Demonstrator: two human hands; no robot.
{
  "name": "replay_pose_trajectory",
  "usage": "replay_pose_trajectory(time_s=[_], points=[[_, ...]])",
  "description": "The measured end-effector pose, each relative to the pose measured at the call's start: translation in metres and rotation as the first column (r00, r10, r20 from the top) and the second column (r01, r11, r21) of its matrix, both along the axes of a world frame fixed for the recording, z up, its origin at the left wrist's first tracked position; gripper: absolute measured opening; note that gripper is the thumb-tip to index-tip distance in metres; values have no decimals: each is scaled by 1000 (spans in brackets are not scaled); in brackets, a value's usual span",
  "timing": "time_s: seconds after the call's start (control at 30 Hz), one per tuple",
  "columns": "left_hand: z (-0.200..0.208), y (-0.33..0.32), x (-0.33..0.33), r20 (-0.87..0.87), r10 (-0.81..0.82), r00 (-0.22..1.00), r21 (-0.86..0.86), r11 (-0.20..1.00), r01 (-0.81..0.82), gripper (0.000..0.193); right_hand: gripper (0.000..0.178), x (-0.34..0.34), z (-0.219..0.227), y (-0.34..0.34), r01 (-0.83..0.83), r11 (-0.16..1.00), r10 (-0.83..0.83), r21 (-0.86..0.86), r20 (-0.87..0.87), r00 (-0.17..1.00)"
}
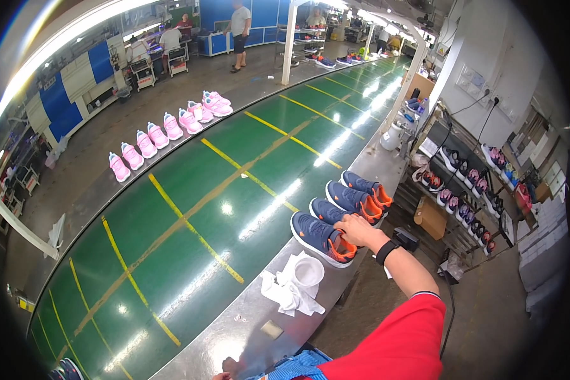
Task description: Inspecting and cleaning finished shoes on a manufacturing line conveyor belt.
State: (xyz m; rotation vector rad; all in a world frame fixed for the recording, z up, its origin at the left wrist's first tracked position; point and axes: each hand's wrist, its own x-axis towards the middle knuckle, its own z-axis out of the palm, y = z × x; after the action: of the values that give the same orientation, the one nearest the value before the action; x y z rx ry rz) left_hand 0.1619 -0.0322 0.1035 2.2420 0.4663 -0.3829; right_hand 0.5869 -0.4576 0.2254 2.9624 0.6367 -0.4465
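My right hand [357,230], with a dark band on the wrist, reaches out to the row of navy sneakers on the metal ledge. Its fingers are closed on the collar of the nearest sneaker [316,234], which has an orange lining and a white sole. Beside it stand a second navy sneaker [326,210] and two more, a middle one [348,197] and the farthest one [361,182]. Only a sliver of my left hand [221,376] shows at the lower edge; its fingers are hidden. Nearer me lie a white cloth [288,292] and a round white container [309,271].
A green conveyor belt [190,253] with yellow lines runs along the metal ledge [234,335]. A small beige block [272,329] lies on this ledge. Pink sneakers [147,145] line the far side. Shoe racks [449,183] stand at right; a person [239,31] stands beyond the belt.
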Motion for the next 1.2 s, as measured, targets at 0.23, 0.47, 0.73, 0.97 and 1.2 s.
replay_pose_trajectory(time_s=[0.23,0.47,0.73,0.97,1.2], points=[[-7,16,-14,1,129,992,-66,989,-129,26,16,-30,21,136,-483,687,464,542,184,866],[11,15,-92,112,518,848,-12,854,-520,28,9,-90,27,352,-708,403,875,580,-15,484],[46,30,-217,349,930,114,6,119,-993,19,23,-232,1,601,-847,-107,971,520,-127,-201],[83,210,-326,669,743,-33,-1,-44,-999,16,38,-375,4,696,-708,-176,962,684,-31,-270],[87,405,-348,556,757,343,395,123,-911,36,49,-494,73,766,-266,-186,979,946,156,-131]])
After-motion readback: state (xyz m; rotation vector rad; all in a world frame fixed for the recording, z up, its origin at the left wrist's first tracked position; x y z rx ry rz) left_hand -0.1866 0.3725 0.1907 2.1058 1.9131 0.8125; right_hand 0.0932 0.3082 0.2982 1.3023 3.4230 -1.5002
